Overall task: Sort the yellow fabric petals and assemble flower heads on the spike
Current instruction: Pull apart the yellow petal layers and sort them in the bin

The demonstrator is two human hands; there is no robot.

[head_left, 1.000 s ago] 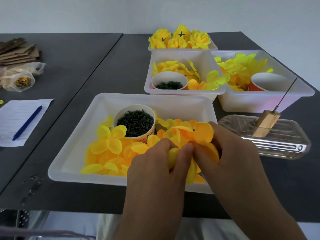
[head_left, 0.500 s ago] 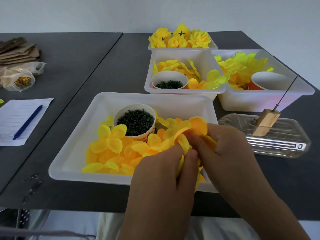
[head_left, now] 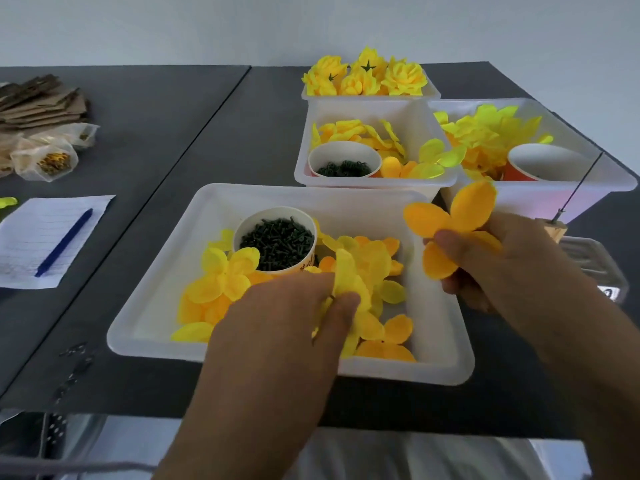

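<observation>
Since a second ago our two hands have parted: the right hand (head_left: 512, 271) has lifted an orange petal piece (head_left: 450, 223) up and to the right, out over the tray's right rim, while the left hand (head_left: 291, 327) stays low over the pile.

We work on a dark counter (head_left: 166, 140). On it the near white tray (head_left: 433, 362) holds loose yellow and orange petals (head_left: 221, 282) and a paper cup of dark green pieces (head_left: 277, 240). Behind stand three more white bins of petals and finished flower heads (head_left: 367, 77).

Our left hand pinches a pale yellow petal piece (head_left: 349, 278) between thumb and forefinger, inside the tray. Our right hand pinches the orange piece at its centre.

The thin metal spike (head_left: 581, 181) rises tilted from its wooden block (head_left: 556, 232), just beyond our right hand.
</observation>
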